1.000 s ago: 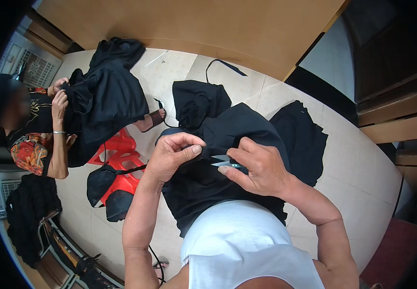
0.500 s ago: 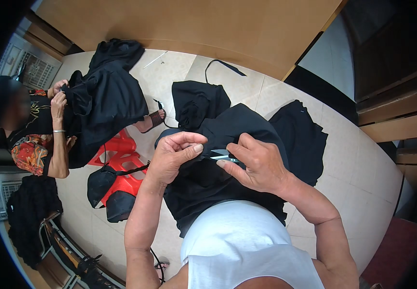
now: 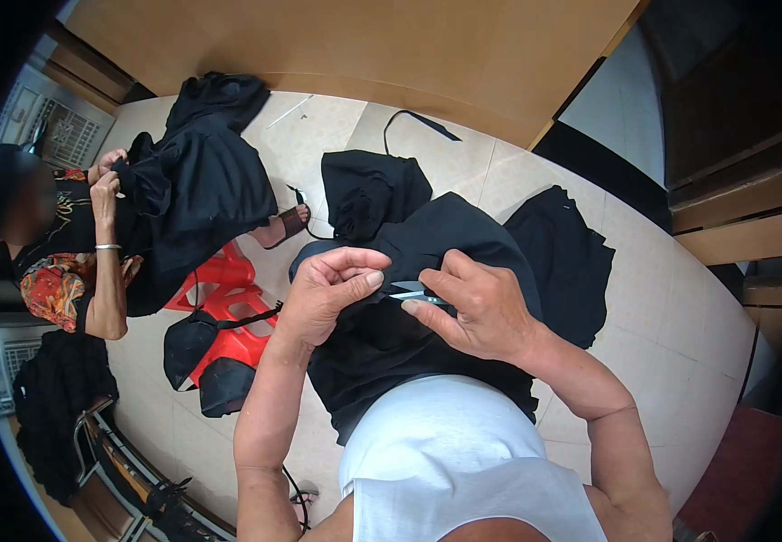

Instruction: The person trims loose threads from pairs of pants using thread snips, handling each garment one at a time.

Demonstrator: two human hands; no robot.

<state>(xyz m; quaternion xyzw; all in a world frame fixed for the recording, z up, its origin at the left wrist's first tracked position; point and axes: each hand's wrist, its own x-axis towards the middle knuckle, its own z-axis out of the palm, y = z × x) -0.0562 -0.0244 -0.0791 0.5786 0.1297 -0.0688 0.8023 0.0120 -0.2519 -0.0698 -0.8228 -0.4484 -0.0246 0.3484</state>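
A black garment (image 3: 391, 352) is spread over my lap, its folds hanging toward the floor. My left hand (image 3: 326, 291) is closed, thumb against fingers, pinching a bit of the black cloth. Between thumb and fingers my right hand (image 3: 481, 303) grips small thread snips (image 3: 412, 293). Their pale blades point left toward my left fingertips, parted slightly, close to the pinched cloth. Any thread at the blade tips is too fine to make out against the black.
At the left another person (image 3: 74, 244) handles black cloth (image 3: 210, 181). Red plastic stools (image 3: 233, 339) with black pieces on them stand nearby. More black garments (image 3: 561, 262) lie on the tiled floor, along with a black strap (image 3: 422, 122). A wooden panel (image 3: 364, 45) rises beyond.
My right hand and the snips have shifted slightly left, toward my left fingertips. My left hand stays nearly still. The other person's hands have moved a little.
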